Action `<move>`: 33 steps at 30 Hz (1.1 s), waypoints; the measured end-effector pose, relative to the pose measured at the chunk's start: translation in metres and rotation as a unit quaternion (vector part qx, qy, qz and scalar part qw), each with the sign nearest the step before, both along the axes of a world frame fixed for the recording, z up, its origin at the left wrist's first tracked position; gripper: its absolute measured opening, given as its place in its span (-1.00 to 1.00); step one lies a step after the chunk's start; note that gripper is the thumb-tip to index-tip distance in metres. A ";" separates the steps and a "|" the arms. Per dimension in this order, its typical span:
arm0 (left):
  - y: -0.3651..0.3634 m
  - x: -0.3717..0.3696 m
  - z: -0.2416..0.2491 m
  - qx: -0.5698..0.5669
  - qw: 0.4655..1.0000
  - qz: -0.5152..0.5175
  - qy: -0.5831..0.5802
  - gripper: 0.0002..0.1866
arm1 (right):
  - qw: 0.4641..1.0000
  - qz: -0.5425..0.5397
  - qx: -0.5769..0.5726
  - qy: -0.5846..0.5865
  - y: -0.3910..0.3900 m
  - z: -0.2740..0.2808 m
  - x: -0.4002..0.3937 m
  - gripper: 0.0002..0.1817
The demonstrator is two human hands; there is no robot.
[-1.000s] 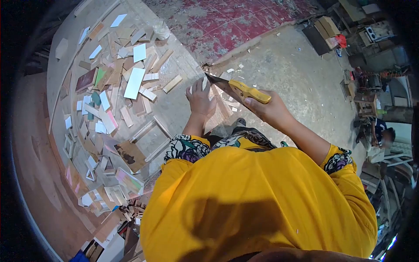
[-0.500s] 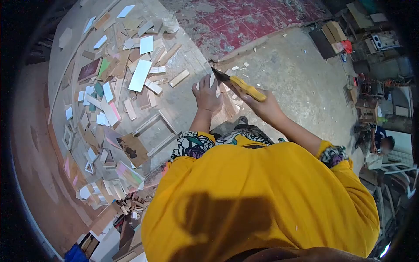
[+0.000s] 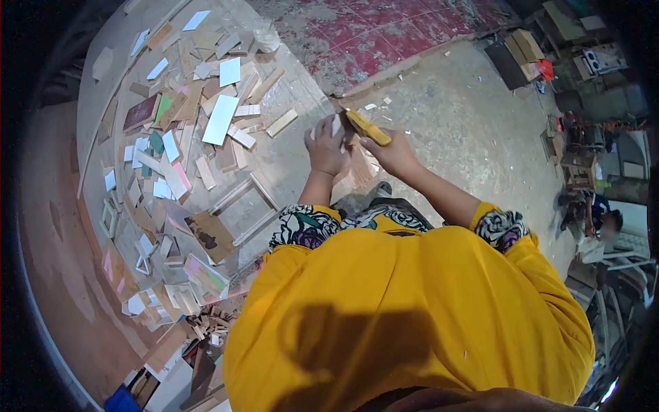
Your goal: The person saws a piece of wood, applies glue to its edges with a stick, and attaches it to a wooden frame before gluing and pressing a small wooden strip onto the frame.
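Note:
My right hand (image 3: 396,152) is closed around the yellow handle of a handsaw (image 3: 368,128). The saw's dark blade lies close to the table edge, beside my left hand, and is mostly hidden from above. My left hand (image 3: 325,152) presses at the edge of the work table (image 3: 296,88), its fingers bent over a small pale wood piece (image 3: 336,125). Most of that piece is covered by the fingers. Left of this hand, a short wood block (image 3: 281,123) rests on the table. Nearer my body lies a rectangular wooden frame (image 3: 255,230).
Many wood offcuts and white-faced panels (image 3: 220,119) cover the table's left side. A clear plastic container (image 3: 266,36) stands at the far edge. Scraps dot the concrete floor (image 3: 467,123). At far right, another person (image 3: 598,218) sits among stacked goods.
My right hand and the saw have shifted left, toward my left hand, with the handle now nearer the table edge. The left hand stays nearly in place.

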State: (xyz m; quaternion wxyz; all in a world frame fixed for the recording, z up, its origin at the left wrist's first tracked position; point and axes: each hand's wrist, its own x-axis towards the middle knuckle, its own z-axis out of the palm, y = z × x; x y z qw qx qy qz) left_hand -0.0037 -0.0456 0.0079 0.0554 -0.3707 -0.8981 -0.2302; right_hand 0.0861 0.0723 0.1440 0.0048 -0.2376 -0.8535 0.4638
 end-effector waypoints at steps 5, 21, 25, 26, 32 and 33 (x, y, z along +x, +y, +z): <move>-0.001 0.007 0.005 -0.007 0.999 0.008 -0.048 -0.42 | 0.993 -0.023 -0.107 -0.037 0.018 -0.024 0.007 -0.70; 0.002 0.005 0.002 -0.018 1.000 0.023 0.001 -0.39 | 0.996 -0.016 -0.088 0.008 0.014 0.034 0.077 -0.74; 0.000 0.004 0.000 -0.018 1.000 0.017 -0.014 -0.37 | 0.996 0.003 -0.086 -0.006 0.015 0.040 0.076 -0.74; 0.001 0.004 0.001 -0.016 1.000 0.017 -0.013 -0.37 | 0.997 0.007 -0.081 -0.009 0.017 0.040 0.071 -0.73; 0.006 0.001 -0.002 -0.028 0.999 0.020 -0.004 -0.40 | 0.998 0.041 -0.012 -0.050 0.010 0.052 0.035 -0.69; 0.007 0.001 -0.001 -0.032 0.999 0.028 -0.003 -0.41 | 0.998 0.043 -0.022 -0.046 0.010 0.050 0.037 -0.69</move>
